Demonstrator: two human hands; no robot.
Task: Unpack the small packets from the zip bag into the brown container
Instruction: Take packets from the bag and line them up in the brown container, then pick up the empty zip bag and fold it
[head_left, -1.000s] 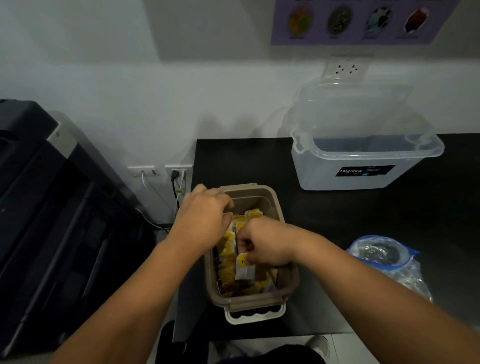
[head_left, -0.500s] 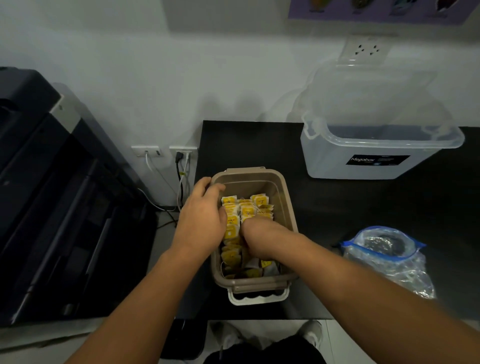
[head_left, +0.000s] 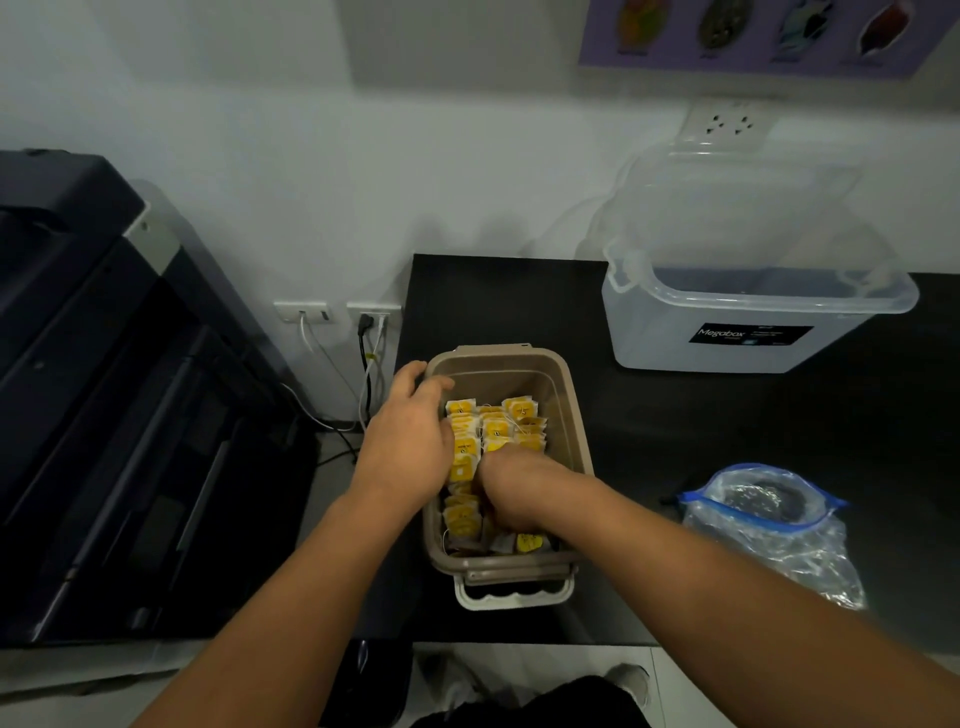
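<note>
1. Head view shows us both bare hands down in the brown container, which stands near the left end of the dark tabletop.
2. Our left hand lies over the container's left wall. Its fingers are bent toward the far-left corner and touch the left row of small packets. We cannot tell whether they pinch one.
3. Our right hand sits knuckles-up just beside the left one. Its fingers are tucked down among the packets and hidden, so we cannot tell what they hold.
4. Beyond those hidden fingers, yellow-and-white packets stand on edge in rows. More lie loose on the near side, by the pale latch handle.
5. Well to the right of the right hand's fingers lies the zip bag, clear and crumpled, with its blue-edged mouth gaping.
6. Farther right and beyond, a clear Megabox storage box stands by the wall, with its lid tilted up behind it.
7. Left of the left hand's fingers, off the tabletop, we see a dark printer and wall sockets with cables plugged in.
</note>
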